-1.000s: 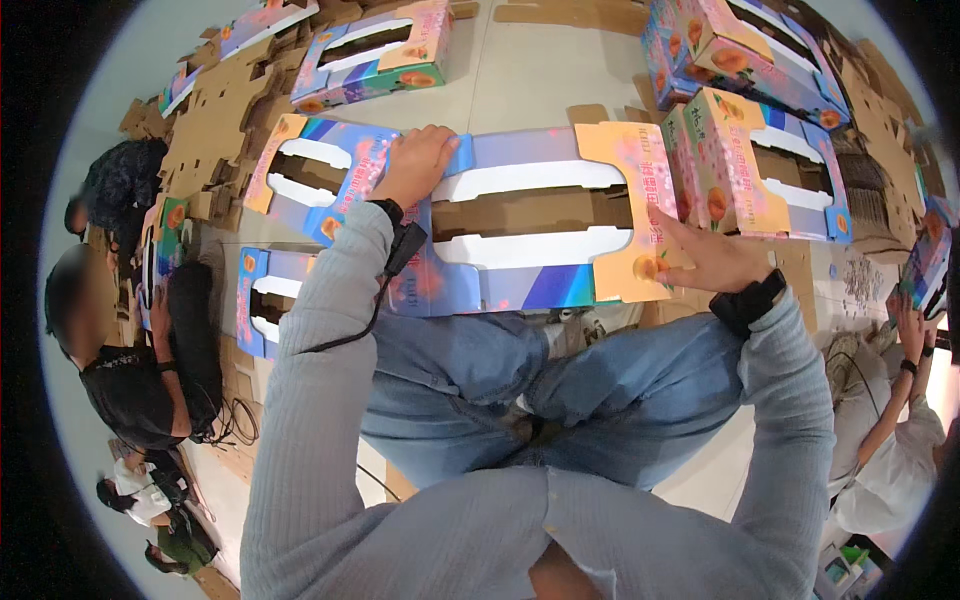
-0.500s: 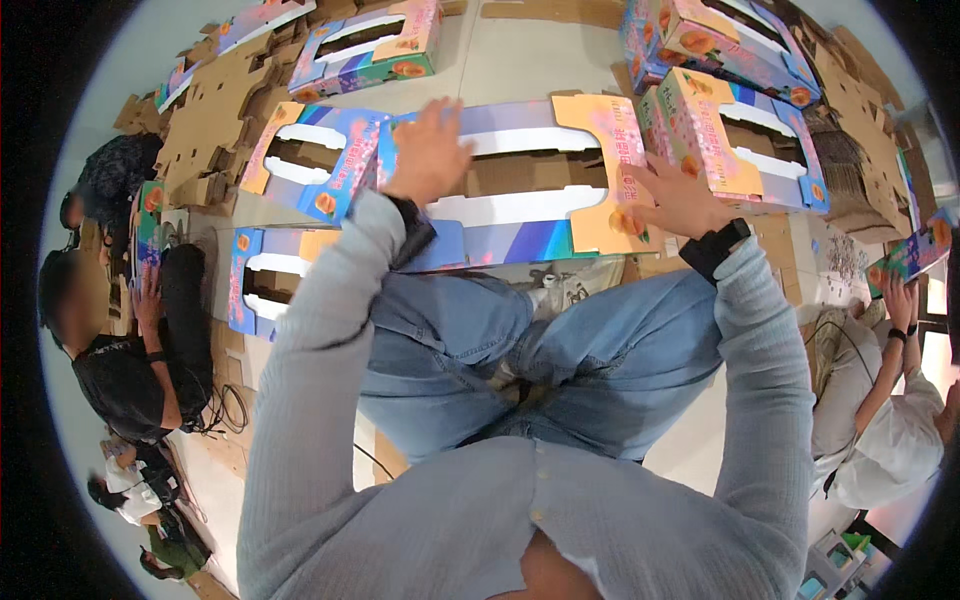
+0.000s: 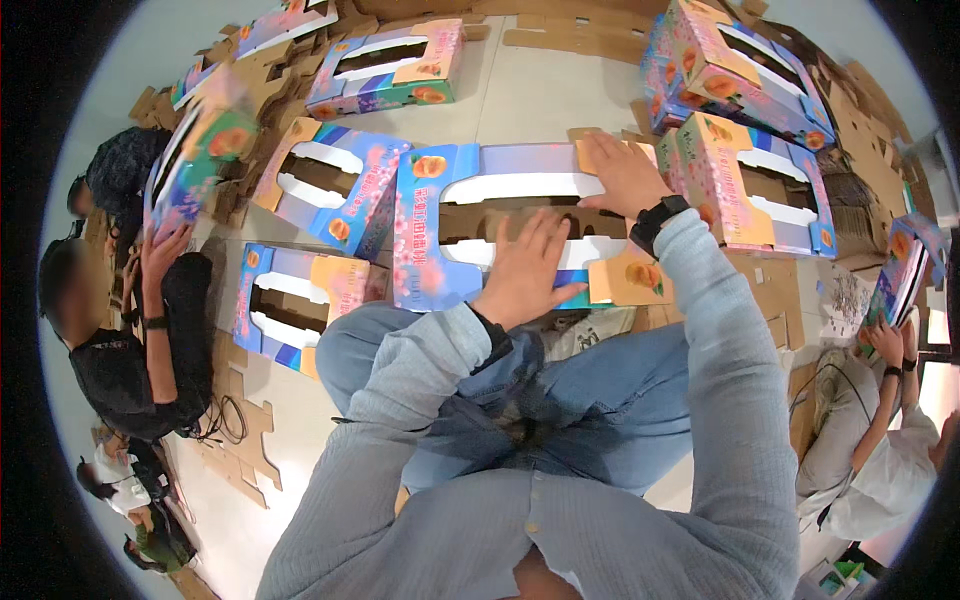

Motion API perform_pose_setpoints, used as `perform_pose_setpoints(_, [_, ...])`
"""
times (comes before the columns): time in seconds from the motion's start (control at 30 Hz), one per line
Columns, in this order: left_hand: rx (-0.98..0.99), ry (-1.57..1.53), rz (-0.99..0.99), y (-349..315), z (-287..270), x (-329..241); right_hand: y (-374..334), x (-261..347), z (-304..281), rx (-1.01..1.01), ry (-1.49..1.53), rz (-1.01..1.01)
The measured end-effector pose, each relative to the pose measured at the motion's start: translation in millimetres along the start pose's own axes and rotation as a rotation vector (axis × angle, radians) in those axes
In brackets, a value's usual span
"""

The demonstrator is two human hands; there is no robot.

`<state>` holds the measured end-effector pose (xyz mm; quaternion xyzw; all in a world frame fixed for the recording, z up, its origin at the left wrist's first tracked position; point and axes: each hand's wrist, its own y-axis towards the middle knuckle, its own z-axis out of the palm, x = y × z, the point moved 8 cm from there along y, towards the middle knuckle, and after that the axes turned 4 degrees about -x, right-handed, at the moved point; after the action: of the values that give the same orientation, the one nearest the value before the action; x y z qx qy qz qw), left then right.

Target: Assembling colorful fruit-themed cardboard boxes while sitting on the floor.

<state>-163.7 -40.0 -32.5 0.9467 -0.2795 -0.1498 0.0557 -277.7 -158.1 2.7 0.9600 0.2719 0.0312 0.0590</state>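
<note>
In front of my legs sits a colourful fruit carton [image 3: 424,215], with a long cut-out in its top edged by white flaps. My left hand [image 3: 526,268] lies over the near side of that cut-out, fingers spread. At the far right part of the same carton rests my right hand [image 3: 627,178], its fingers stretched over the orange end panel. Neither hand grips anything that I can see. The carton's inside shows brown through the opening.
Similar cartons stand close by: a blue one [image 3: 335,185] and a lower one [image 3: 290,300] to the left, another [image 3: 755,185] to the right. Flat cardboard [image 3: 790,310] lies about. A person at left [image 3: 120,370] lifts a carton [image 3: 205,150]; another person sits at right [image 3: 890,450].
My left hand has slid right, from the carton's left end to its middle near edge. My right hand has moved to its far right part. The left co-worker has raised a carton.
</note>
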Motion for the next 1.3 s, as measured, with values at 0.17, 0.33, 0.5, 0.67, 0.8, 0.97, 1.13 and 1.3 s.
perform_pose_setpoints(0.17, [-0.005, -0.017, -0.009, -1.2, 4.9, 3.0, 9.4, -4.5, 8.8, 0.069, 0.055, -0.023])
perform_pose_setpoints(0.33, [-0.041, -0.031, 0.004, 0.5, 3.9, 1.9, 11.7, 6.2, 14.1, 0.017, -0.013, -0.043])
perform_pose_setpoints(0.5, [-0.062, -0.024, 0.012, -4.4, -5.8, -0.1, 9.7, 13.4, 19.8, 0.057, -0.178, 0.052])
perform_pose_setpoints(0.67, [-0.006, -0.003, -0.102, -42.2, -43.2, 30.0, -35.0, 1.3, 4.3, 0.125, -0.043, 0.065])
perform_pose_setpoints(0.8, [0.179, 0.054, -0.367, -87.4, -85.6, 104.3, -104.1, -38.7, 0.6, 0.369, 0.192, 0.317])
perform_pose_setpoints(0.97, [0.414, -0.239, -0.606, -115.4, -66.6, 147.9, -162.3, -55.5, 19.0, 0.749, 0.349, 0.505])
perform_pose_setpoints(1.13, [0.263, -0.325, -0.541, -108.6, -53.0, 154.1, -154.8, -40.2, 8.9, 0.517, 0.411, 0.463])
perform_pose_setpoints(1.3, [0.112, -0.316, -0.469, -104.1, -84.8, 145.4, -155.0, -32.6, -34.4, 0.286, 0.517, 0.524])
